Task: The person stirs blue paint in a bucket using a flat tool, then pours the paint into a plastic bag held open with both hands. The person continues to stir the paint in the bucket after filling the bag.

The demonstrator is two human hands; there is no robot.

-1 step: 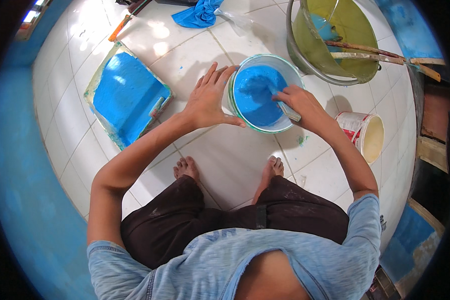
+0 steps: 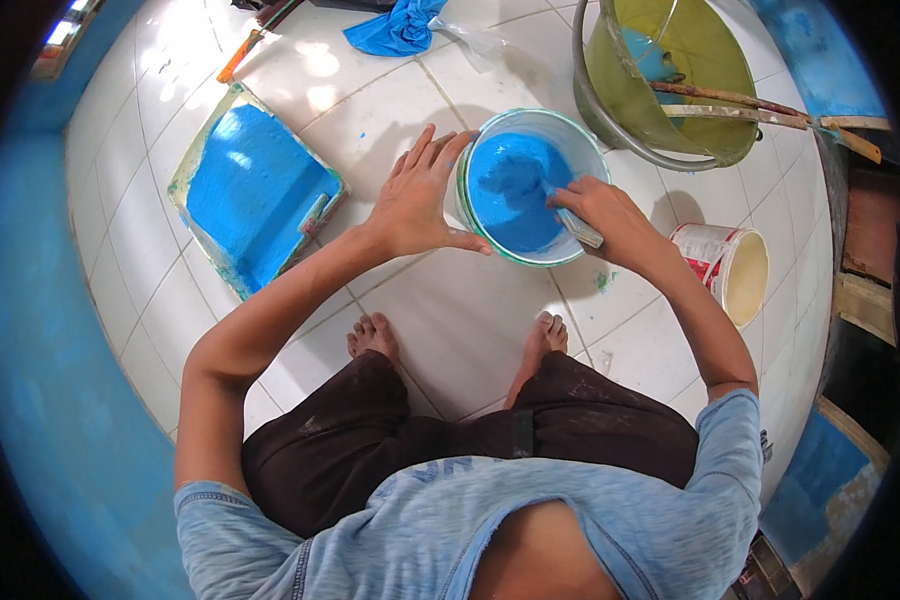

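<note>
A white bucket (image 2: 590, 150) with blue paint (image 2: 500, 205) in it stands on the floor in front of me. Against its left side my left hand (image 2: 420, 195) is spread, fingers by the rim and thumb round the near side, bracing it. My right hand (image 2: 605, 210) is closed over a flat, blue-smeared stick (image 2: 582, 230), whose lower end dips into the paint. The stick's pale upper end pokes out below my fist. Darker swirls mark the paint's surface.
A paint tray (image 2: 195, 160) coated in blue, with a roller (image 2: 315, 213) at its edge, lies left. At back right stands a large olive tub (image 2: 610, 70) with sticks (image 2: 730, 105) across it. A small tipped bucket (image 2: 745, 275) lies right. A blue bag (image 2: 395, 28) sits behind.
My right hand and the stick have shifted slightly to the right within the bucket, and the swirl in the paint looks a little different. My left hand has stayed put.
</note>
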